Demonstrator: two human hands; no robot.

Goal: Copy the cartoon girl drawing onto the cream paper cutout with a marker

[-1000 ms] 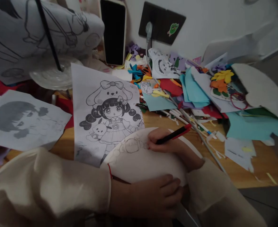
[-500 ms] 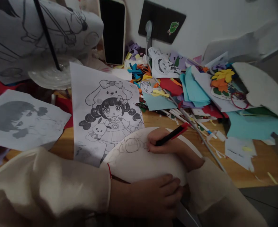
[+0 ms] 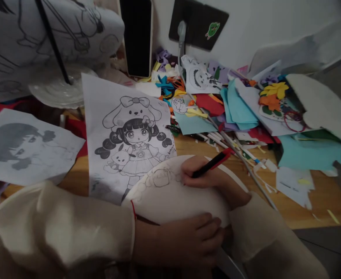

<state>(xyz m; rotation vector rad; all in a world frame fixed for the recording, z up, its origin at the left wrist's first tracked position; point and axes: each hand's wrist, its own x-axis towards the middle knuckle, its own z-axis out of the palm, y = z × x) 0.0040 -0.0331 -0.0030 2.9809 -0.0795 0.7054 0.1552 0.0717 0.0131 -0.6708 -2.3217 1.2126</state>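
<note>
A black pen [image 3: 211, 164] with a red end sits in my right hand [image 3: 206, 177], its fingers pinched round the barrel and its tip hidden by them. That hand rests on a round white fan [image 3: 170, 203], which has faint pencil-like lines of a small figure near its upper edge. My left hand [image 3: 187, 236] lies along the fan's lower edge, fingers curled over it; a pale handle-like strip [image 3: 231, 265] emerges below. Behind the fan, partly covered by it, is a printed sheet [image 3: 100, 112] showing a girl with braids and a dog-eared hat.
Another printed sheet [image 3: 31, 149] lies at the left. A phone [image 3: 137, 38] stands against the wall near a dark socket plate [image 3: 199, 23] with a plugged cable. Coloured paper scraps [image 3: 170, 87], blue sheets [image 3: 237, 104], thin sticks and a clear plastic lid [image 3: 62, 93] crowd the table.
The view has shifted slightly, so the sheets and phone sit a little further left and up. My right hand still holds the pen in nearly the same place; my left hand keeps its position.
</note>
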